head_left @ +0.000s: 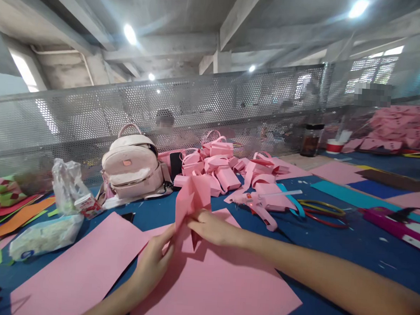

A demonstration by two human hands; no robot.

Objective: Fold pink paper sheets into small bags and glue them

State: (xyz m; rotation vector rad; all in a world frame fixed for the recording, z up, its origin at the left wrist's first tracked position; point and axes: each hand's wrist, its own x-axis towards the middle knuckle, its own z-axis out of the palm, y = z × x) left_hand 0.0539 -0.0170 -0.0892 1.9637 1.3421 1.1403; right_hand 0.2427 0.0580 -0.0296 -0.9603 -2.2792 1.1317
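Note:
A folded piece of pink paper (202,191) stands upright between my hands, above a large pink sheet (218,287). My left hand (154,257) pinches its lower left side, thumb and fingers closed on the edge. From the right, my right hand (210,227) reaches into the fold with its fingers curled against the paper; its fingertips are partly hidden. A second pink sheet (80,268) lies to the left of my left hand. Just right of the folded paper, a pink hot glue gun (259,206) rests on the blue table.
Behind sit a pile of pink paper baskets (220,160) and a white backpack (132,164). Plastic bags (67,186) and coloured paper (22,218) lie left. Scissors (321,211) and a purple device (402,228) are right. A perforated metal partition (127,108) closes off the back.

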